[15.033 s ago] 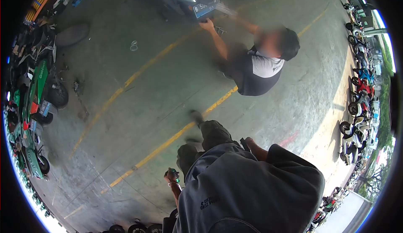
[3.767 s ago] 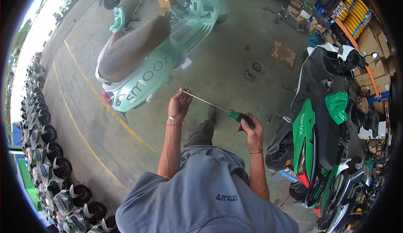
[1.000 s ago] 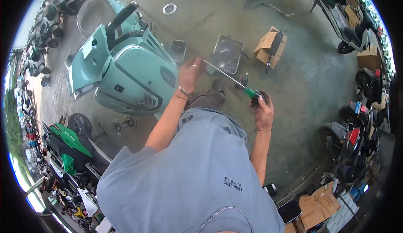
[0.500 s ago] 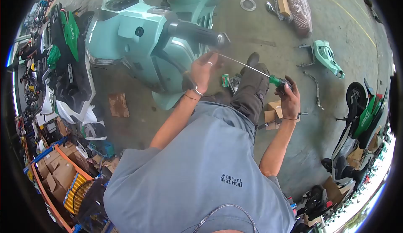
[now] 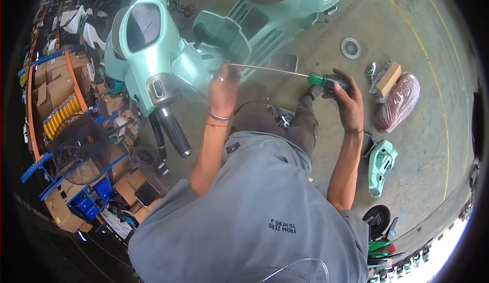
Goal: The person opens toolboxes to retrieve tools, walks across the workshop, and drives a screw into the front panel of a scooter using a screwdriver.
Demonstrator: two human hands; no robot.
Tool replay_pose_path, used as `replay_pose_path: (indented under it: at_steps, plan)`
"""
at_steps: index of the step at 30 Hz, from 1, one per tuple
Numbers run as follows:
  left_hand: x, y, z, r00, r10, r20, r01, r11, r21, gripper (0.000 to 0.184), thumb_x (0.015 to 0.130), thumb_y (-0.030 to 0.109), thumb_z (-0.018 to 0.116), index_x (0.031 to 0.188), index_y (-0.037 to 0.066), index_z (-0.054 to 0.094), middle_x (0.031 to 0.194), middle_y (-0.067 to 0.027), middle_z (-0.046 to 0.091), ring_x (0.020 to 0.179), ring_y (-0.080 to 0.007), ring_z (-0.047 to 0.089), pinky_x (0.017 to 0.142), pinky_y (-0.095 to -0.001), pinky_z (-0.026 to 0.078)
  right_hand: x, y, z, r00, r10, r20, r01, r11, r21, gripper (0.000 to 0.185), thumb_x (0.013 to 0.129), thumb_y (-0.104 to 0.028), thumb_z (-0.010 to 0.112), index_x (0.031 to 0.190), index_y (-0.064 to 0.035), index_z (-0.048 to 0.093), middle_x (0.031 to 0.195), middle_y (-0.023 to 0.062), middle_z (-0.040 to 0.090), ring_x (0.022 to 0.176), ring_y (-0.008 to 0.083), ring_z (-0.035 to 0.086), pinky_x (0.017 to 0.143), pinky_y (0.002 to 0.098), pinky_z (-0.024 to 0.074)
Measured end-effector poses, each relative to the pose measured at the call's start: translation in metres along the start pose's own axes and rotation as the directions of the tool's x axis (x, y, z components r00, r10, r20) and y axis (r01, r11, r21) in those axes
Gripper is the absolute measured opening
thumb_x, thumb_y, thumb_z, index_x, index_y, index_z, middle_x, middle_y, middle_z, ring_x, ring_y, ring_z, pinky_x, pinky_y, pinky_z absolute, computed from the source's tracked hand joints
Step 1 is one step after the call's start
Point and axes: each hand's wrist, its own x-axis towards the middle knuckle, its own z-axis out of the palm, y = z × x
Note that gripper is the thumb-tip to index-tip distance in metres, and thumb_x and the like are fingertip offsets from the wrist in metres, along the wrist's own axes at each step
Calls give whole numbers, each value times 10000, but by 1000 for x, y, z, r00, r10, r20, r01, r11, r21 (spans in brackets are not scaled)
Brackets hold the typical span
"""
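Observation:
My right hand [image 5: 347, 99] is wrapped round the green and black handle of a long screwdriver [image 5: 317, 79]. Its thin metal shaft [image 5: 272, 69] runs nearly level across to my left hand [image 5: 223, 92], whose fingers are closed at the tip. Whether a small part sits between those fingertips is too blurred to tell. Just beyond my left hand stands a mint-green scooter [image 5: 175, 54], its black handlebar grip [image 5: 173, 130] pointing back toward me on the left.
A metal ring [image 5: 350, 48], a cardboard box [image 5: 388, 79], a plastic-wrapped seat [image 5: 400, 102] and a mint-green panel [image 5: 382, 168] lie on the floor to the right. Tools lie near my feet. On the left are a fan [image 5: 81, 150] and shelving with cartons [image 5: 56, 74].
My view has turned left, so the scooter's front and the shelving look closer while the floor parts shift. Both hands stay on the screwdriver, which now lies more level.

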Motion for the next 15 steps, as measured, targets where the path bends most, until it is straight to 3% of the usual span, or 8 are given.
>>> replay_pose_path:
  at_steps: [2,3,5,11,15]
  plan:
    - [6,10,11,969,236,69,-244,891,383,197,898,153,534,1041,17,551,957,-60,586,887,-154,568,818,-268,483,27,-19,7,996,23,91,-23,1000,0,428,840,-145,596,1199,49,465,1029,119,549,898,178,564,752,307,484]
    - [10,15,18,990,122,-66,-127,988,-91,190,898,148,535,1034,17,559,986,-68,586,881,-151,564,819,-263,482,37,-28,12,987,37,156,-33,999,-23,430,837,-139,598,1201,47,465,1037,119,550,908,177,562,760,304,480]
    - [18,22,22,982,146,-118,-161,978,-135,187,898,141,534,1033,15,559,998,-77,583,883,-152,564,817,-263,482,60,-42,23,962,53,268,-34,997,-75,428,832,-126,605,1205,32,469,1061,115,554,924,171,561,770,295,469]
    - [46,44,9,955,147,-257,-237,900,-367,249,905,130,520,1090,-34,497,1045,-122,549,886,-164,555,823,-246,500,119,-59,69,910,109,401,-6,968,-250,369,844,-125,600,1175,8,507,1053,85,544,925,147,550,792,272,449]
    - [59,50,-16,918,223,-329,-319,907,-276,255,914,138,503,1087,-49,483,1004,-105,535,882,-156,530,821,-247,486,160,-44,95,862,60,503,126,937,-327,324,833,-109,605,1132,1,544,1016,78,542,910,153,551,809,270,444]
